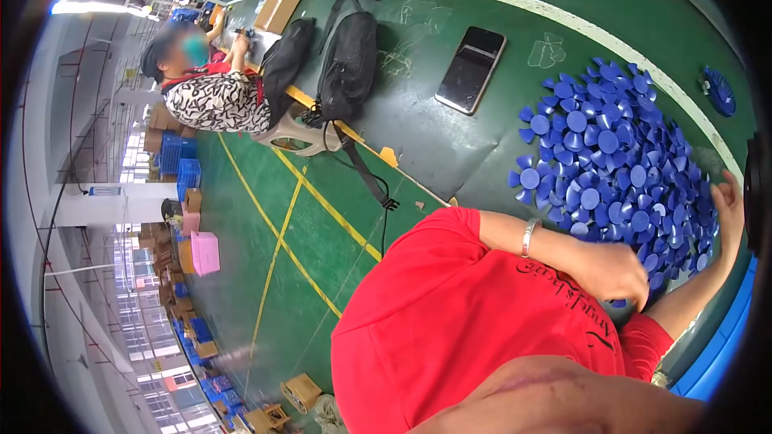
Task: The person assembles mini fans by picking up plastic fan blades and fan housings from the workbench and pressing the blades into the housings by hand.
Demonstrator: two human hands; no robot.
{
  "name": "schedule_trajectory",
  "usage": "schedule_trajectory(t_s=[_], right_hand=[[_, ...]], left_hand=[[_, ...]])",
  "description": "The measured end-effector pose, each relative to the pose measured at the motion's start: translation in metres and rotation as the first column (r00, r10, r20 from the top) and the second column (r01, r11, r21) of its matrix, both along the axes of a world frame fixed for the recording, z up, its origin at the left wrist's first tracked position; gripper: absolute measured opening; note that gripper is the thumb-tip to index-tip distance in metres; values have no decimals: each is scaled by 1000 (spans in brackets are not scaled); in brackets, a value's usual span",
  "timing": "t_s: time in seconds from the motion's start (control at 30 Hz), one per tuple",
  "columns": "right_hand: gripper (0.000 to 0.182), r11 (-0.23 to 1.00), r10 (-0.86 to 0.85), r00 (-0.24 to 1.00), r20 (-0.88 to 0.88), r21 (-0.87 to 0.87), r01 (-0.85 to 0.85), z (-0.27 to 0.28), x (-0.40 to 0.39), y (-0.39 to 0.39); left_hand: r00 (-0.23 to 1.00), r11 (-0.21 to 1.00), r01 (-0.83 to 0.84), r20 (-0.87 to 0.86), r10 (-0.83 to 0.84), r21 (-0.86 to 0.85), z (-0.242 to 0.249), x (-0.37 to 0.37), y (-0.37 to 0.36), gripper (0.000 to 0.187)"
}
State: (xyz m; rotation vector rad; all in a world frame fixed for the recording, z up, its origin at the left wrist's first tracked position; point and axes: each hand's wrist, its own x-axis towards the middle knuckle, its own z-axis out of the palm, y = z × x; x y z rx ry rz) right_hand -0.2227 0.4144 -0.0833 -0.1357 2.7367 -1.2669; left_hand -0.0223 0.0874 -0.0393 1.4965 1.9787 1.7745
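A large heap of small blue plastic pieces point(607, 153), with round flat faces and flared, cone-like sides, lies on the dark green tabletop. My left hand point(615, 273), with a silver bracelet at the wrist, is at the heap's near edge. Its fingers are curled downward, and what they may hold is hidden. At the right edge of the heap is my right hand point(728, 213), its fingers stretched out and slightly apart beside the pieces. I see nothing held in it.
A phone point(471, 70) lies left of the heap, with a black bag point(351, 64) further left. A blue bin edge point(724, 337) shows at lower right. Another person point(213, 88) sits at the far table end near a cardboard box point(280, 8). A pink crate point(205, 252) stands beyond.
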Motion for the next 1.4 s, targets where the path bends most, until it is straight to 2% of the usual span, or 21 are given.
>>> schedule_trajectory(t_s=[0.03,0.07,0.13,0.23,0.33,0.47,0.53,0.57,0.67,0.73,0.77,0.83,0.9,0.97,1.07,1.1,1.13,1.2,1.23,1.33,1.4], right_hand=[[45,998,47,996,79,48,-51,0,1,-1],[46,990,108,994,23,88,-109,-3,1,-7],[48,961,229,970,-82,177,-212,3,11,-36],[49,959,240,963,-122,184,-216,-1,10,-46],[48,948,262,953,-155,226,-224,-4,8,-46],[47,955,243,961,-133,206,-213,-1,12,-48],[46,978,198,979,-36,76,-195,9,19,-50],[46,984,178,984,13,13,-179,11,21,-49],[48,977,163,987,7,137,-162,-12,4,-30],[52,960,212,975,-61,202,-196,-20,0,-28],[53,949,238,967,-95,235,-211,-23,-1,-27],[52,940,259,964,-56,245,-238,-17,0,-26],[48,957,246,968,-46,171,-235,-16,-2,-12],[42,980,199,978,-60,12,-198,-23,-9,17],[38,977,12,1000,-3,-212,-13,-7,-5,34],[41,969,-86,990,-107,-240,58,-17,-7,45],[40,915,-179,979,-94,-381,130,-29,-9,56],[39,733,-346,938,-26,-631,253,-65,-17,91],[35,609,-323,946,27,-760,229,-106,-35,137],[34,375,-295,955,33,-915,147,-102,-37,139],[32,357,-351,935,50,-916,183,-108,-40,125]], left_hand=[[987,988,149,59,-151,42,-7,7,9,19],[908,940,341,261,-328,-4,-9,13,11,22],[856,911,411,336,-393,16,-21,25,19,25],[811,907,421,434,-392,33,-34,26,24,26],[808,909,416,470,-354,-29,-34,22,22,26],[933,980,192,318,-168,-46,-41,21,23,24],[958,993,99,278,-77,-63,-38,19,22,23],[956,992,113,277,-93,-58,-42,18,25,24],[837,953,297,465,-289,58,-36,21,26,26],[786,919,394,507,-353,29,-39,19,26,27],[759,897,441,527,-383,17,-40,18,25,27],[713,899,439,604,-356,11,-39,17,21,28],[694,885,465,632,-345,-28,-37,13,20,30],[681,886,464,647,-343,-18,-37,13,20,30],[667,887,461,661,-345,-2,-40,14,21,30],[663,888,461,663,-346,3,-41,14,21,30],[663,887,462,663,-347,3,-42,14,21,30],[663,887,461,663,-347,3,-43,14,21,29],[662,887,462,665,-347,2,-43,14,22,29],[647,883,469,676,-352,10,-45,15,24,29],[631,881,472,689,-357,24,-46,14,25,29]])
